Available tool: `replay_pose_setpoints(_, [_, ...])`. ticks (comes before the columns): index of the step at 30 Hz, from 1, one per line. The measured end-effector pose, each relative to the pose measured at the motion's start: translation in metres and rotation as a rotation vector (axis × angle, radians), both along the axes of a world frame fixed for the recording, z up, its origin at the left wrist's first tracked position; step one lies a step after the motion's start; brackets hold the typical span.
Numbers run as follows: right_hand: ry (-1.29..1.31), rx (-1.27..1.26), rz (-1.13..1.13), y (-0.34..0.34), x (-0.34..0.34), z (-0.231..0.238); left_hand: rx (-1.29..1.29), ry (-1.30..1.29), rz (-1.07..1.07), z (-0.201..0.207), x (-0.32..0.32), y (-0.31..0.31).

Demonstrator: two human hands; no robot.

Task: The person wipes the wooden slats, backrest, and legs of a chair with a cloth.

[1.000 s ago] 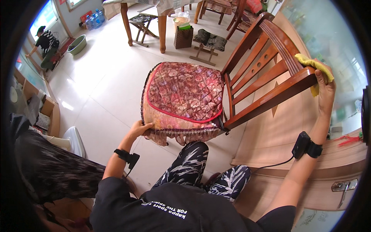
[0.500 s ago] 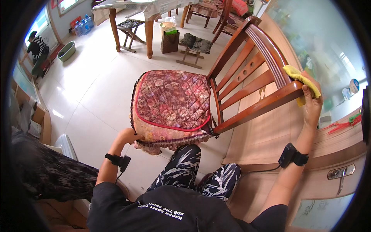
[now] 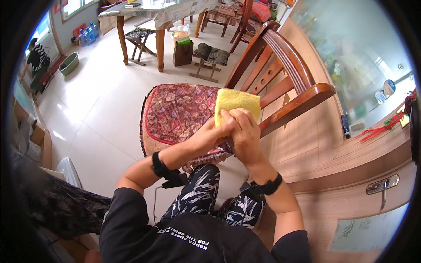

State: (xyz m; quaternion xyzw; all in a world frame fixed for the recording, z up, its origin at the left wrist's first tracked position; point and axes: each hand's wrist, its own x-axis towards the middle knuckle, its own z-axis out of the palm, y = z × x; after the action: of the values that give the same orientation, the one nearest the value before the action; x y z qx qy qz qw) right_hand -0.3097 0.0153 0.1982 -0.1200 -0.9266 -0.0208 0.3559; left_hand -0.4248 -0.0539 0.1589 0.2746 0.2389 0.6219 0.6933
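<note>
A yellow cloth, folded into a pad, is pinched between both my hands above the chair. My left hand grips its near left part, and my right hand closes on the lower edge beside it, the two hands touching. Under and behind them stands a brown wooden chair with a slatted back on the right. Its seat carries a quilted, red-edged floral cushion over a frilled cover. The hands and cloth hide the seat's right part and the lower slats.
Close on the right is a wooden door with a metal handle and frosted glass. Farther off stand a covered table, folding stools, a paper bag and a green basin. Another person sits at far left.
My right hand has left the chair's top rail, bringing the yellow cloth in over the seat. My left hand has let go of the seat edge and joined it on the cloth.
</note>
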Motion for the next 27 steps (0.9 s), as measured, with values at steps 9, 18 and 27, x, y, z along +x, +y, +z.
replay_pose_setpoints(9, [0.360,-0.117,-0.166,0.056,0.089,0.106,-0.058,0.510,0.516,-0.010,-0.041,0.059])
replay_pose_setpoints(18, [0.709,-0.341,-0.370,0.156,0.088,0.099,0.122,1.241,0.852,-0.025,-0.120,0.204])
replay_pose_setpoints(27, [0.781,-0.332,-0.408,0.160,0.080,0.095,0.283,1.006,0.895,0.032,-0.027,0.330])
